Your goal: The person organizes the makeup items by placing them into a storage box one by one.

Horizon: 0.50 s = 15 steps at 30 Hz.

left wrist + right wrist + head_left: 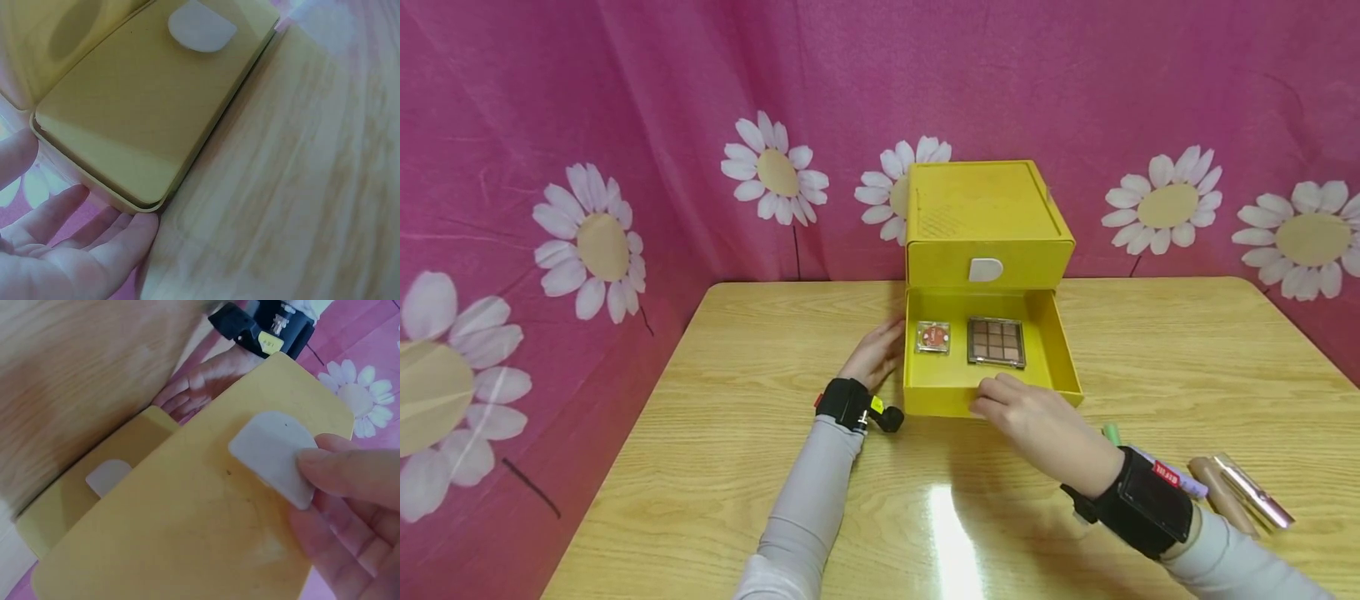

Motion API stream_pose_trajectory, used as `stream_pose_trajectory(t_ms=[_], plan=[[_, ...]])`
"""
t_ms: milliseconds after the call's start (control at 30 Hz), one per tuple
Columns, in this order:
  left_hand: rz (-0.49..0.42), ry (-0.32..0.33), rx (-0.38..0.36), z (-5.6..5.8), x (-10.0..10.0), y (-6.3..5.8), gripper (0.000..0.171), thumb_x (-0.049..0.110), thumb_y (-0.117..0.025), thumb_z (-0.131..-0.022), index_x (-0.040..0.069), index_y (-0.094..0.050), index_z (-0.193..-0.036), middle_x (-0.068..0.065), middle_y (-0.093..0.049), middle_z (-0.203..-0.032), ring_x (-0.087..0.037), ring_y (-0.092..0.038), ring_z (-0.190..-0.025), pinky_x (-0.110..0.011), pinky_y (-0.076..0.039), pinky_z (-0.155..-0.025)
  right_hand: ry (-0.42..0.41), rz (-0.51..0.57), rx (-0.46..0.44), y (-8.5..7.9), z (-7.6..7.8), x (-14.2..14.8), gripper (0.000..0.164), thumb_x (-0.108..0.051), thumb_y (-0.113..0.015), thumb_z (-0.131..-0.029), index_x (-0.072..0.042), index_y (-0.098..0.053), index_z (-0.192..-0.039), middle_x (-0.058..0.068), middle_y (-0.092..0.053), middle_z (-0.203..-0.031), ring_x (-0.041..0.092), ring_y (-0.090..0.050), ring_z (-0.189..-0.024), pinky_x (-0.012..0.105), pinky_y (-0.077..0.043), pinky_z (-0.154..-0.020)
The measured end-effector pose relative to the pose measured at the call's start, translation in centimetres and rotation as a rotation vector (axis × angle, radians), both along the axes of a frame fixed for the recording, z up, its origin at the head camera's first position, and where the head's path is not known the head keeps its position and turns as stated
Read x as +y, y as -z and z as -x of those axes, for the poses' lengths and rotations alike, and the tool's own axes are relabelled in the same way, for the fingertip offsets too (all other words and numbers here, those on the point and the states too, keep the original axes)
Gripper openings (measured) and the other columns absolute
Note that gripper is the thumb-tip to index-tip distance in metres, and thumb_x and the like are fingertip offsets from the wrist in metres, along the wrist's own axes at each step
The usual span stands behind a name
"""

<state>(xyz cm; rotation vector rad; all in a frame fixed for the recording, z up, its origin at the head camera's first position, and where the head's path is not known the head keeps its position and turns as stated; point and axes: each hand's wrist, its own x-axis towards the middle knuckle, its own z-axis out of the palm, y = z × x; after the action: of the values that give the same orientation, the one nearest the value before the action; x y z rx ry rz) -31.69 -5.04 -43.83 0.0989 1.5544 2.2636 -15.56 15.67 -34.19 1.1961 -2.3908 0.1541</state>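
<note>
A yellow two-drawer box [990, 204] stands at the back of the table, its lower drawer [1067, 358] pulled out toward me. Inside lie a small clear square compact with a red centre [933, 337] and a nine-pan eyeshadow palette [996, 342]. My right hand [1037, 421] is at the drawer front; in the right wrist view its thumb and fingers pinch the white pull tab [272, 453]. My left hand [876, 354] rests against the box's left side, fingers extended, fingertips at the edge in the left wrist view. The upper drawer, with its own white tab [986, 269], is closed.
To the right on the wooden table [760, 358] lie a lilac tube [1191, 483], a green-ended item [1111, 434], a beige tube [1221, 492] and a shiny rose-gold tube [1255, 492]. A pink flowered curtain [1037, 75] hangs behind the box.
</note>
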Motion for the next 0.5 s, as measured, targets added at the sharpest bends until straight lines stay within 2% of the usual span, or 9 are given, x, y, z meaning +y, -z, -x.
stream_pose_trajectory(t_ms=[300, 500], plan=[[-0.012, 0.028, 0.017, 0.1, -0.2, 0.1, 0.049, 0.017, -0.039, -0.1, 0.004, -0.023, -0.145, -0.014, -0.026, -0.148, -0.025, -0.025, -0.135, -0.043, -0.024, -0.108, 0.024, 0.0, 0.008, -0.4, 2.1, 0.2, 0.02, 0.003, -0.076, -0.068, -0.004, -0.069, -0.086, 0.003, -0.054, -0.081, 0.013, -0.05, -0.072, 0.024, -0.052, -0.061], [0.014, 0.015, 0.003, 0.3, -0.2, 0.0, 0.05, 0.017, -0.041, -0.099, 0.004, -0.023, -0.144, -0.013, -0.025, -0.148, -0.025, -0.026, -0.135, -0.041, -0.027, -0.107, 0.036, 0.016, -0.018, -0.7, 3.6, 0.5, 0.02, 0.008, -0.075, -0.068, -0.001, -0.069, -0.086, 0.005, -0.056, -0.083, 0.015, -0.052, -0.075, 0.025, -0.053, -0.062]])
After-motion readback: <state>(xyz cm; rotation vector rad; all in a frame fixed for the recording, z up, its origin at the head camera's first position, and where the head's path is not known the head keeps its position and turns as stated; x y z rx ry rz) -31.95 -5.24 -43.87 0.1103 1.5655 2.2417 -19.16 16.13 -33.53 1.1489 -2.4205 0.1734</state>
